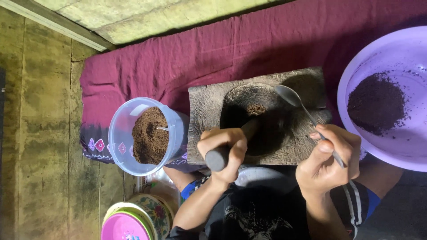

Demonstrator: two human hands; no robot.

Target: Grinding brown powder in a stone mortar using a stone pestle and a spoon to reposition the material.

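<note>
My left hand (223, 150) grips a dark wooden pestle (218, 158) whose far end reaches into the round hollow of a grey wooden mortar block (204, 106). A little brown powder (255, 109) lies in that hollow. My right hand (329, 155) holds a metal spoon (289, 95) by its handle; the spoon's bowl hovers over the hollow's right rim and looks empty.
A clear plastic tub (122, 133) of brown powder stands left of the block. A purple basin (356, 80) with dark powder sits at the right. All rest on a maroon cloth (222, 49) over a plank floor. Stacked coloured plates (129, 222) lie at the bottom left.
</note>
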